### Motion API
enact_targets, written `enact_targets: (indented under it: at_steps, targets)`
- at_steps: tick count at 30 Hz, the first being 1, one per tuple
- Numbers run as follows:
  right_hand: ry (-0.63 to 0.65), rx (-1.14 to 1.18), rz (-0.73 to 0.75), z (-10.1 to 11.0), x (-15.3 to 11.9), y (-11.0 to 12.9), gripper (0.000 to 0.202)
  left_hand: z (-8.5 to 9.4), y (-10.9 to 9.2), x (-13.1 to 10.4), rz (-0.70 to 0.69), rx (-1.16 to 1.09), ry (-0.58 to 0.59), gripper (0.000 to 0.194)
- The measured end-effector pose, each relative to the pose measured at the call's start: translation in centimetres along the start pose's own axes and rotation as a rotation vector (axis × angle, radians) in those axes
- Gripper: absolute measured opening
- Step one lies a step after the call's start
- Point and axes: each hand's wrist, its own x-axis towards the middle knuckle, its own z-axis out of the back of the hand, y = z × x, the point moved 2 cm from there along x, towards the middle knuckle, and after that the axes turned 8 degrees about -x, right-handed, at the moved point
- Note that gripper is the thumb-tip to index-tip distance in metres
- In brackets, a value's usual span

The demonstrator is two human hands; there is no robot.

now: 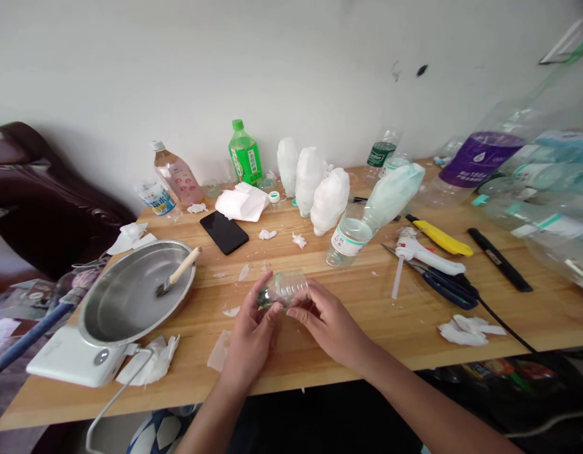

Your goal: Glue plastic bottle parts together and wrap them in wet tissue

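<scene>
Between both hands lies a clear plastic bottle piece point(288, 285) with ridged sides, held sideways just above the wooden table point(329, 340). My left hand point(253, 325) is closed round its left end, thumb at the front. At the right end my right hand point(332, 318) grips with thumb and fingers. Beyond them stand several white paper-wrapped shapes point(310, 180). A cut bottle base point(348, 238) with a white and teal label is right of these, with a pale paper-covered bottle shape point(393, 197) leaning on it.
At left, a metal basin point(100, 315) holds a brush point(180, 270), above a white power bank point(74, 359). A phone point(224, 232) lies near folded tissue point(243, 202). To the right are a glue gun point(428, 255), scissors point(445, 284), a yellow cutter point(440, 236) and several bottles point(556, 221).
</scene>
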Motion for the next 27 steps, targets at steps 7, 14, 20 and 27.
enact_targets:
  at_steps: [7, 14, 20, 27]
  targets:
    - [-0.087, -0.056, 0.073, -1.3, -0.2, -0.4, 0.013, -0.1, 0.8, -0.3, -0.004, 0.060, 0.059, 0.062]
    - [-0.102, -0.057, 0.084, -1.5, 0.0, -0.7, 0.011, -0.6, 1.0, -0.6, -0.033, 0.100, 0.031, 0.057]
    - [-0.045, 0.090, -0.095, -1.1, 0.4, -0.8, 0.006, -0.2, 0.8, -0.3, -0.045, 0.074, 0.006, 0.055]
    - [0.031, 0.193, -0.248, -1.3, 0.4, -0.9, 0.012, 0.2, 1.1, 0.2, 0.001, -0.027, 0.031, 0.057]
